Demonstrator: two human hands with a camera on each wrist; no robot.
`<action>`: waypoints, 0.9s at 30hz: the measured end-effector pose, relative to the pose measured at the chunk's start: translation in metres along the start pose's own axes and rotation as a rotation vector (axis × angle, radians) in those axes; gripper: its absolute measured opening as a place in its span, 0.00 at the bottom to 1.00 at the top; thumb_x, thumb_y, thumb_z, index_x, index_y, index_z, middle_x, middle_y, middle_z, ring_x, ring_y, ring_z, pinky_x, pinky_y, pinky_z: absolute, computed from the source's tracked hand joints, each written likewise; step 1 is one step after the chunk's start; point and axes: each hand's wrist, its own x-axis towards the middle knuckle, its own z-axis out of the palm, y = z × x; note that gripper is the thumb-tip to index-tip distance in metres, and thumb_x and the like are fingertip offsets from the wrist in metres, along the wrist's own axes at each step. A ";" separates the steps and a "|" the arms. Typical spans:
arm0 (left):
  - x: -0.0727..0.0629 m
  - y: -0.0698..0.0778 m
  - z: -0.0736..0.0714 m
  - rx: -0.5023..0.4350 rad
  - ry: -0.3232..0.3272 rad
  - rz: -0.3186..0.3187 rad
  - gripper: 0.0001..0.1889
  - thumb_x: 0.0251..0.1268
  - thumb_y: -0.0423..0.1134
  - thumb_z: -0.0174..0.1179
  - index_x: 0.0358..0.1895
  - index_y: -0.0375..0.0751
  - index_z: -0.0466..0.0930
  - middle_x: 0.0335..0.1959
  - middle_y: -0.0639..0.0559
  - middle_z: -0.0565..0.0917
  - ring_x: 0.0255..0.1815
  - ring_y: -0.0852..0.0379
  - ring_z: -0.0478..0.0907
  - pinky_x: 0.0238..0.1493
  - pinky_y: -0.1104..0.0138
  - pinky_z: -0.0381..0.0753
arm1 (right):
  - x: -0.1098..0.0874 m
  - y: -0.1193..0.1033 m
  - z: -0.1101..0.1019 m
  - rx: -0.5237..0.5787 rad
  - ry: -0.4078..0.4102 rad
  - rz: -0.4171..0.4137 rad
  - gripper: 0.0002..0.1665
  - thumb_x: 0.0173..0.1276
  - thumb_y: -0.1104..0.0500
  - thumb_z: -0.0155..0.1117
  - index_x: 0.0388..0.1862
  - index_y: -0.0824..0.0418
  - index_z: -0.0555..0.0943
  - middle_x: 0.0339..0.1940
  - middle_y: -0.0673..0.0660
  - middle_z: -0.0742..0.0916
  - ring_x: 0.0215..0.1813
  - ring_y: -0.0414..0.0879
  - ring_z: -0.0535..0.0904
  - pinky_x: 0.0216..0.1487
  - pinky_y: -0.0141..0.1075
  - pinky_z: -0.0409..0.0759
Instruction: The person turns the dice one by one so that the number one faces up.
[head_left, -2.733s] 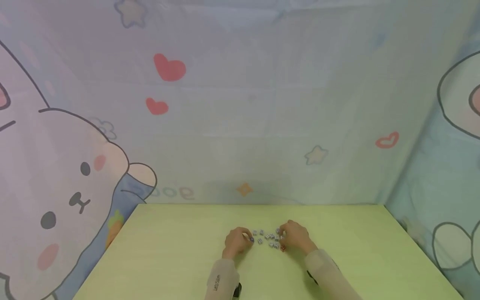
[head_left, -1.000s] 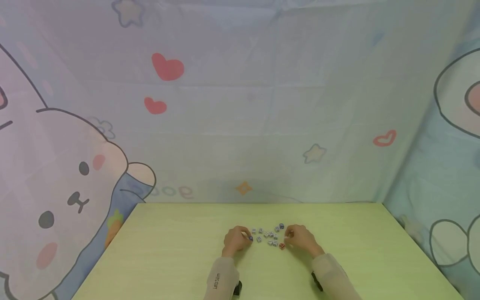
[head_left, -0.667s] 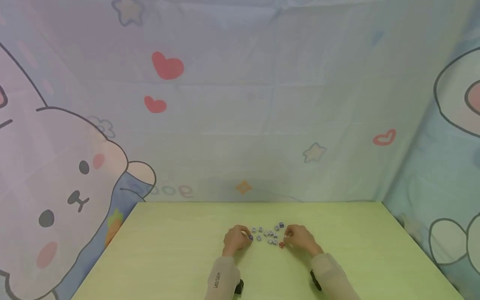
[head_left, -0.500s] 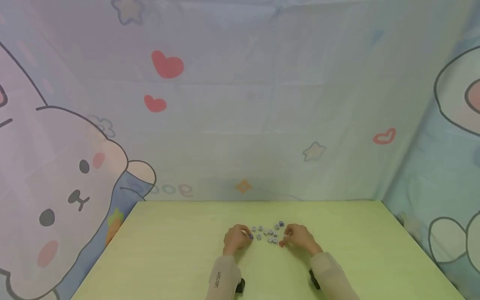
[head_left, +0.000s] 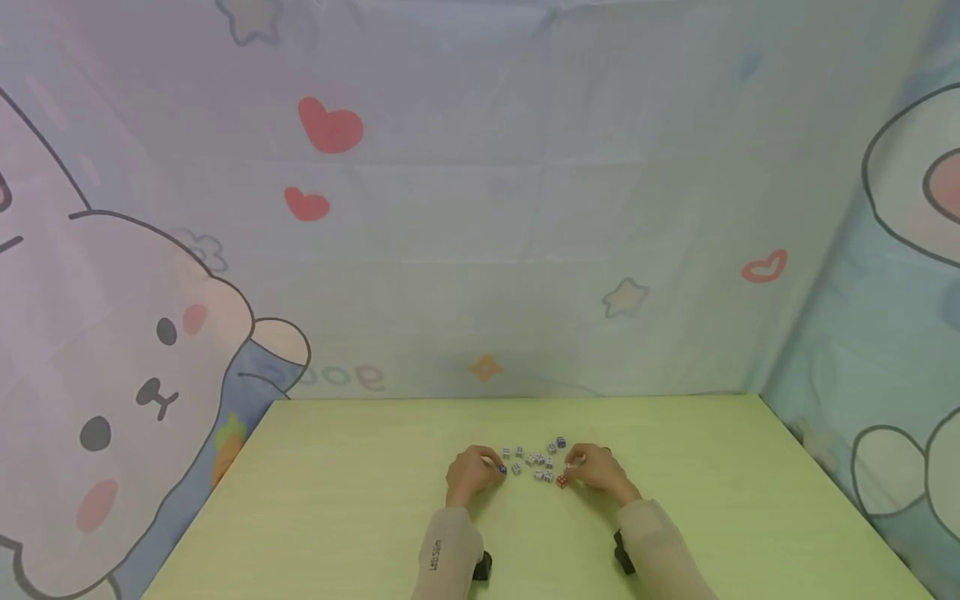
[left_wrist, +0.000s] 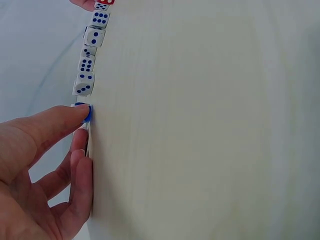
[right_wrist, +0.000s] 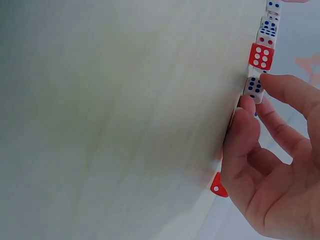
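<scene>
In the left wrist view my left hand (left_wrist: 40, 160) pinches a small blue die (left_wrist: 87, 114), a fingertip pressed on it and other fingers curled beside it. My right hand (right_wrist: 280, 150) holds a white die (right_wrist: 253, 89) with blue pips between thumb and fingers. Just beyond that die is a red die (right_wrist: 261, 56) with white pips. Between the hands, several white dice (head_left: 539, 459) lie scattered on the table in the head view. A dark blue die (head_left: 561, 442) sits at the far right of this group, behind the right fingertips.
The pale yellow-green table (head_left: 337, 500) stretches out on both sides of the hands. A printed cloth (head_left: 465, 208) hangs behind it. In the right wrist view, another red die (right_wrist: 218, 187) peeks out from behind the right hand.
Since the earliest frame my right hand has shifted right off the dice, bringing the dark blue die into sight. My left hand has stayed on its blue die. The head view has tilted slightly.
</scene>
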 end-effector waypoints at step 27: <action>0.003 -0.003 -0.002 0.011 -0.030 0.006 0.05 0.44 0.39 0.67 0.27 0.46 0.83 0.27 0.50 0.84 0.23 0.58 0.74 0.22 0.67 0.66 | 0.006 0.010 -0.002 0.181 -0.081 0.045 0.10 0.56 0.63 0.58 0.38 0.61 0.78 0.10 0.48 0.69 0.10 0.36 0.56 0.14 0.28 0.61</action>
